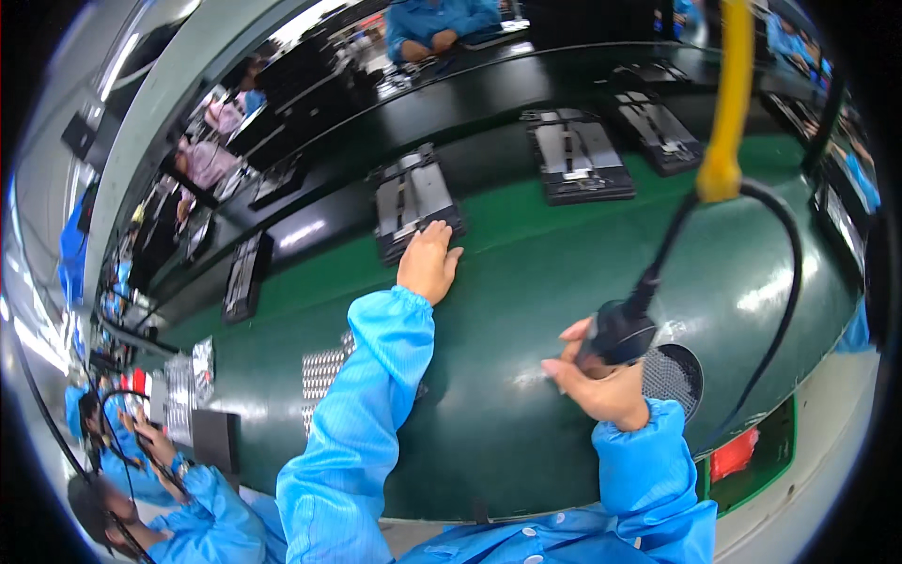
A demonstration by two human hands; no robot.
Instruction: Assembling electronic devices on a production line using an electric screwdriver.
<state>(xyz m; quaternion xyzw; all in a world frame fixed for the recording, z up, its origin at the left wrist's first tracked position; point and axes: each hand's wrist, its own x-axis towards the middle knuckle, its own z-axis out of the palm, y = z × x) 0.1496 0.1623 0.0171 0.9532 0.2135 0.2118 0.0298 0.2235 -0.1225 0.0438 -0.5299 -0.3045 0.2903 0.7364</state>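
My left hand reaches forward with its fingers stretched over the near edge of a flat electronic device, its thumb held apart. The device has a dark frame and silver-grey panels with a black strip between them. My right hand is closed around a black corded electric screwdriver, above the green work surface. The tool's lower end is hidden by my hand. Its black cable loops up to a yellow hanger. Beside my right wrist sits a round dark dish with a textured inside.
Similar devices lie along the black conveyor line. Rows of small metal parts lie left of my left forearm. A green bin with a red packet is at lower right. Co-workers in blue sit left and across.
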